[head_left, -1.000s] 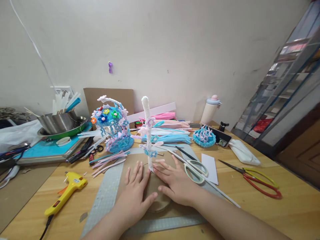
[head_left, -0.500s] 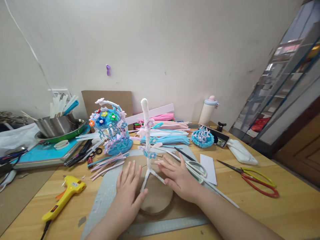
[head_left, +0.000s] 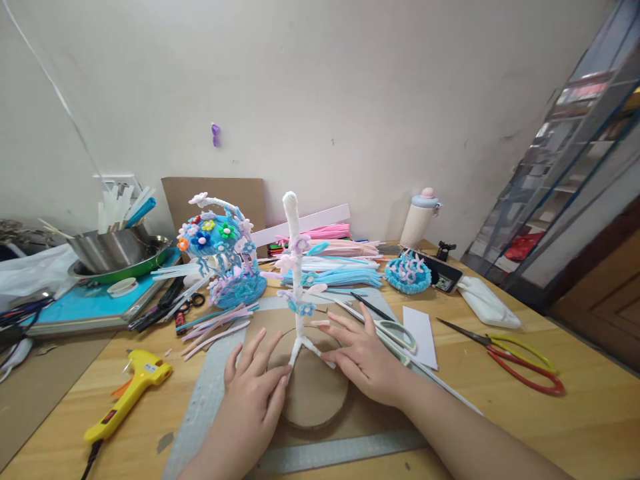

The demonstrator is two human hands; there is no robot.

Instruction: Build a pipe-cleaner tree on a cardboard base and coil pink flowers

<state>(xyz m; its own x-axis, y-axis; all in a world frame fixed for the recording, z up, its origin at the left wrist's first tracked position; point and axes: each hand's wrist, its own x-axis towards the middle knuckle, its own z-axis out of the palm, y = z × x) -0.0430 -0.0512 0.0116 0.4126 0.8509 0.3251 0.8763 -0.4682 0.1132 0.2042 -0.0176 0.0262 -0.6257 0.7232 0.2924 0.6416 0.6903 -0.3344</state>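
Observation:
A white fuzzy pipe-cleaner stem (head_left: 294, 267) stands upright on splayed legs over a round cardboard disc (head_left: 315, 400). Small pink and blue flowers circle its lower half. My left hand (head_left: 255, 387) has thumb and index finger together at the end of the left leg, its other fingers spread by the disc's edge. At the right leg's tip, my right hand (head_left: 367, 357) closes thumb and index finger, with its other fingers stretched over the disc's far edge. The fingertips partly hide the leg ends.
A yellow glue gun (head_left: 130, 393) lies left, near a blue flowered ornament (head_left: 215, 237). Pipe-cleaner bundles (head_left: 340, 273) lie behind the stem. Red-and-yellow scissors (head_left: 520, 360) rest right; pale-handled scissors (head_left: 400, 333) sit by my right hand. Under the disc is a cutting mat (head_left: 200, 407).
Both hands have gone from lying flatter and more spread to bringing thumb and index finger onto the stem's legs. The stem stays upright on the disc. The view has shifted slightly.

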